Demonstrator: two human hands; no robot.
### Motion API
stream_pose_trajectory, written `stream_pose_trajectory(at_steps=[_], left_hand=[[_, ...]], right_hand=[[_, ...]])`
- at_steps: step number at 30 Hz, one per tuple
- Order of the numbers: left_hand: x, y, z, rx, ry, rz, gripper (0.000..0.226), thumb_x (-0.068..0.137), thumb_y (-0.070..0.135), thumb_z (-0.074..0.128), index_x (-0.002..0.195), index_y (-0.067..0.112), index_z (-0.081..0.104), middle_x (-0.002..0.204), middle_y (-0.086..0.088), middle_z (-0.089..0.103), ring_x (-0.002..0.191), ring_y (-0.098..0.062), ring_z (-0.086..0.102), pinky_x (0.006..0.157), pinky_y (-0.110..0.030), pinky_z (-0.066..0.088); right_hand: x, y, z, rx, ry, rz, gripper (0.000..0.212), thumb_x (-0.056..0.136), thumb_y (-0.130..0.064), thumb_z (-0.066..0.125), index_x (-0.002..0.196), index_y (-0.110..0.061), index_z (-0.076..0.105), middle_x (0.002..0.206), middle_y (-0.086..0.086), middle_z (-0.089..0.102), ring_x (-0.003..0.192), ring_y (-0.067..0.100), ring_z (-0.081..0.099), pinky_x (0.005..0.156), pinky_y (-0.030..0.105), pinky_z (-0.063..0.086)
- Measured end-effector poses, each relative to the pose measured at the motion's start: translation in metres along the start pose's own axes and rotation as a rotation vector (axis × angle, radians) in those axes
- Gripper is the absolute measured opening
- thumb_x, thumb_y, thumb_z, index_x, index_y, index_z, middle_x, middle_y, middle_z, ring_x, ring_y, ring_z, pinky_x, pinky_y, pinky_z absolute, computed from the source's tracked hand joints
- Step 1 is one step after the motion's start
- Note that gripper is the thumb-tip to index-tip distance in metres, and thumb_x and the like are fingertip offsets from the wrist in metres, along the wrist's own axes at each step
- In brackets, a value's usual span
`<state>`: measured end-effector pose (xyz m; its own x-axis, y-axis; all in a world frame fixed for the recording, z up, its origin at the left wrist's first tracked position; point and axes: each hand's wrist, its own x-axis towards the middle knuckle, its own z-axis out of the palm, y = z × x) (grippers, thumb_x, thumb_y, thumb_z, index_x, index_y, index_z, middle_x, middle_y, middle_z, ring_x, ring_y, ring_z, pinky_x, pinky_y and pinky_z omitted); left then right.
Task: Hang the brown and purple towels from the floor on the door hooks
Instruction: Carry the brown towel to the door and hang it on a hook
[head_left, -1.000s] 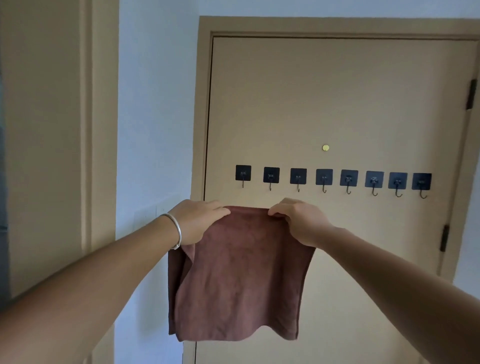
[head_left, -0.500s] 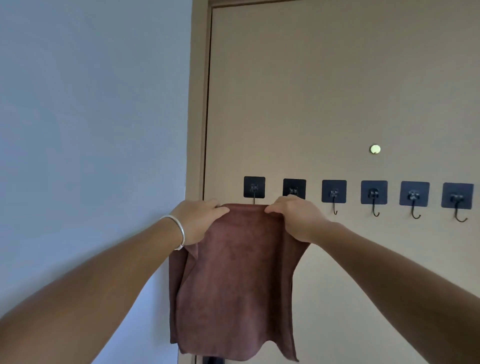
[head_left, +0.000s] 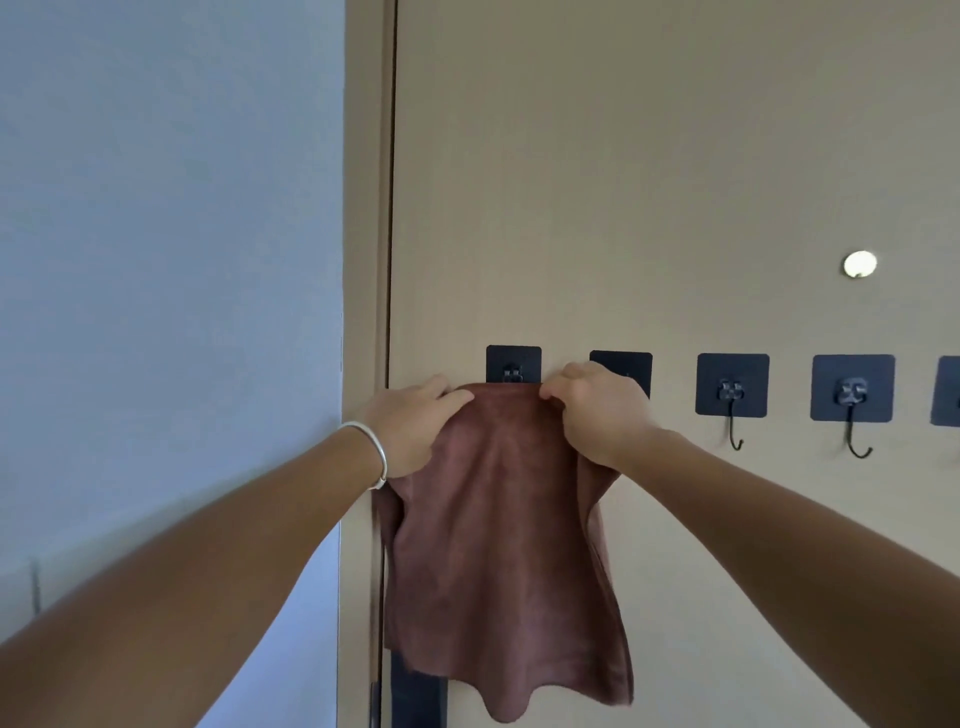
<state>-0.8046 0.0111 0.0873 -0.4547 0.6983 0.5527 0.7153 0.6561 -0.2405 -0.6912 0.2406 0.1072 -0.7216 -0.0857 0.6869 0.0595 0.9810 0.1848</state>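
Beige door (head_left: 649, 182) on the right, pale blue wall (head_left: 166, 260) on the left, a row of black adhesive hooks across the door. Brown towel (head_left: 504, 545) held up against the door's left edge, top hem level with the leftmost hook (head_left: 513, 365), the rest hanging loose below. Left hand (head_left: 415, 431), silver bangle (head_left: 370, 452) at the wrist, and right hand (head_left: 597, 410) each gripping the hem, set apart with that hook between them. Second hook (head_left: 621, 366) partly hidden behind the right hand; two empty hooks (head_left: 732, 385) farther right. Purple towel nowhere in view. Likely step: hanging the brown towel. Next, probably: hem lifted over the hook's prong, then released.
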Motion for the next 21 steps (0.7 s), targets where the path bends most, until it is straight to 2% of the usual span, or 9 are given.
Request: stream_pose_trajectory(at_steps=[6, 10, 14, 17, 21], left_hand=[[-0.007, -0.002, 0.019, -0.126, 0.069, 0.01, 0.074, 0.075, 0.004, 0.044, 0.142, 0.035, 0.031, 0.125, 0.012, 0.041, 0.097, -0.018, 0.055, 0.067, -0.025, 0.035], [-0.015, 0.002, 0.029, -0.178, 0.072, 0.029, 0.073, 0.076, 0.003, 0.042, 0.141, 0.035, 0.034, 0.124, 0.01, 0.043, 0.1, -0.019, 0.053, 0.072, -0.028, 0.042], [-0.025, 0.01, 0.044, -0.217, 0.044, 0.032, 0.071, 0.078, 0.005, 0.043, 0.143, 0.033, 0.033, 0.12, 0.005, 0.045, 0.099, -0.022, 0.052, 0.074, -0.03, 0.044], [-0.03, 0.024, 0.054, -0.258, 0.04, 0.024, 0.067, 0.08, 0.007, 0.044, 0.143, 0.028, 0.034, 0.118, 0.004, 0.046, 0.097, -0.022, 0.052, 0.077, -0.033, 0.046], [-0.035, 0.053, 0.064, -0.405, 0.064, -0.008, 0.056, 0.079, 0.005, 0.046, 0.131, 0.026, 0.043, 0.102, 0.009, 0.042, 0.089, -0.019, 0.052, 0.071, -0.026, 0.04]], right_hand=[[-0.01, -0.004, 0.012, -0.085, 0.073, -0.03, 0.038, 0.087, -0.005, 0.045, 0.118, -0.022, 0.061, 0.113, 0.001, 0.059, 0.108, 0.024, 0.052, 0.067, 0.031, 0.041], [-0.018, -0.013, 0.019, -0.172, 0.063, -0.059, 0.033, 0.083, -0.004, 0.05, 0.111, -0.015, 0.063, 0.104, 0.005, 0.062, 0.097, 0.027, 0.056, 0.06, 0.031, 0.039], [-0.033, -0.024, 0.029, -0.204, 0.143, -0.085, 0.021, 0.066, 0.0, 0.073, 0.084, -0.009, 0.071, 0.08, 0.009, 0.067, 0.069, 0.03, 0.061, 0.055, 0.035, 0.048], [-0.045, -0.033, 0.043, -0.25, 0.166, -0.102, 0.015, 0.068, -0.004, 0.074, 0.081, -0.009, 0.069, 0.077, 0.009, 0.065, 0.064, 0.029, 0.059, 0.055, 0.034, 0.048], [-0.061, -0.051, 0.061, -0.241, 0.199, -0.053, 0.018, 0.067, -0.006, 0.076, 0.083, -0.008, 0.069, 0.071, 0.008, 0.061, 0.061, 0.027, 0.058, 0.053, 0.033, 0.045]])
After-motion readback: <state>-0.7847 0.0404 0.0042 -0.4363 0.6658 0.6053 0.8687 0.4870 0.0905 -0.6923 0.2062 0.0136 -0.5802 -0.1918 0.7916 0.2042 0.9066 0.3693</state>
